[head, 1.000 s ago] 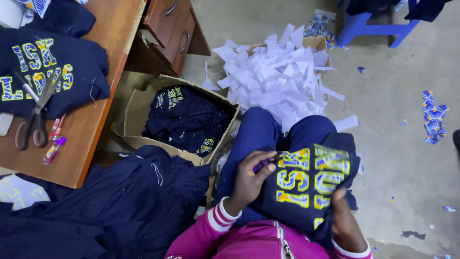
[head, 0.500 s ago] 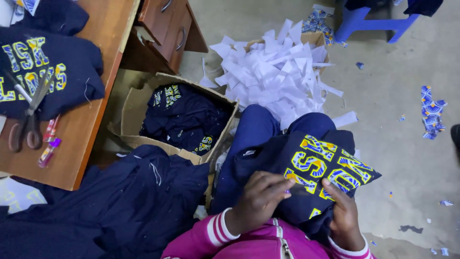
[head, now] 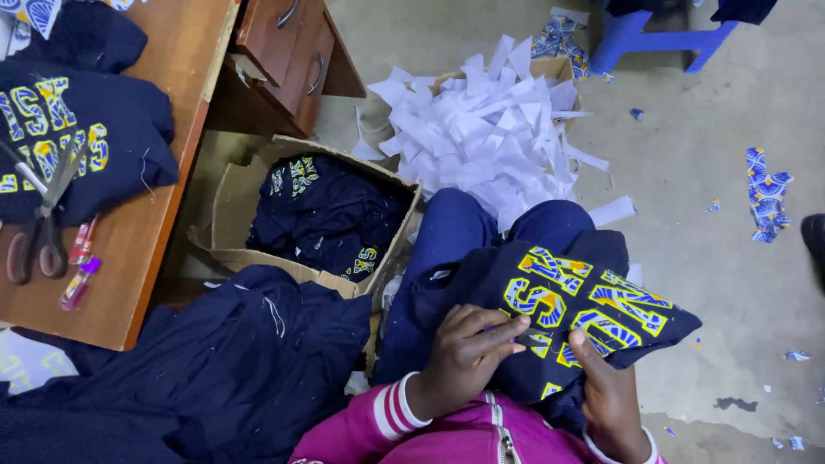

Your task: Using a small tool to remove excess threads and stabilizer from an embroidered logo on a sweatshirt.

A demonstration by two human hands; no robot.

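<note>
Nearest us, both hands work one navy garment point(head: 550, 301) w/ yellow-blue lettering, draped over our lap. Left hand point(head: 468, 352) pinches the cloth, fingers curled, w/ what looks like a small purple tool in them, too hidden to be sure. Right hand point(head: 606, 391) grips the lower edge, thumb on top. We judge it soft, light, floppy, not fragile; best held by the fabric beside the lettering, spread taut betw. both hands. Left of us, a heap of navy cloth point(head: 198, 369), count unclear. Beyond, 1 cardboard box point(head: 228, 206) holding more folded navy pieces. On the surface point(head: 163, 223): 1 garment, 1 pair of scissors point(head: 39, 228), 2 small pens. Farthest: 1 box of white paper strips point(head: 490, 129), 1 blue stool point(head: 653, 39).
</note>
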